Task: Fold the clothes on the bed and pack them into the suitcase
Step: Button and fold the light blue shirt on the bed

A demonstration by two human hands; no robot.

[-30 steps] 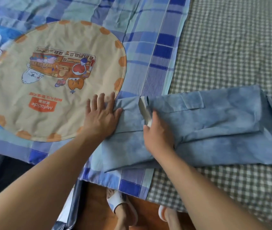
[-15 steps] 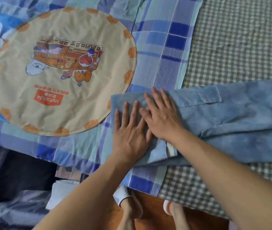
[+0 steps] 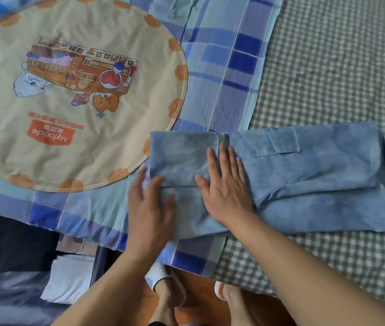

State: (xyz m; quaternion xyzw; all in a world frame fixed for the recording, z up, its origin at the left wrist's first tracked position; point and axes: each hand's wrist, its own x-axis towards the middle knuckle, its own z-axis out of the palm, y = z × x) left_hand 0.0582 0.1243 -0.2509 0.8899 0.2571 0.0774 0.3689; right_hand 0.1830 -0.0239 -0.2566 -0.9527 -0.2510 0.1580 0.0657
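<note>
A light blue denim garment point(image 3: 316, 175) lies folded into a long strip across the bed's near edge, a pocket flap showing on top. Its left end is folded over into a flat square. My right hand point(image 3: 225, 187) presses flat on that fold with straight fingers. My left hand point(image 3: 150, 205) lies flat on the garment's lower left corner, fingers spread. The open suitcase point(image 3: 5, 267) sits on the floor at the lower left, dark inside, with folded white clothing point(image 3: 69, 278) in it.
A blue plaid quilt point(image 3: 222, 78) with a round beige cartoon patch point(image 3: 69, 95) covers the bed's left side. A grey-and-white checked sheet point(image 3: 339, 67) covers the right. My feet in white slippers point(image 3: 163, 281) stand on the wooden floor beside the suitcase.
The garment's left end has been folded over to the right. Both hands slid from the collar area down onto the fold and now press it flat.
</note>
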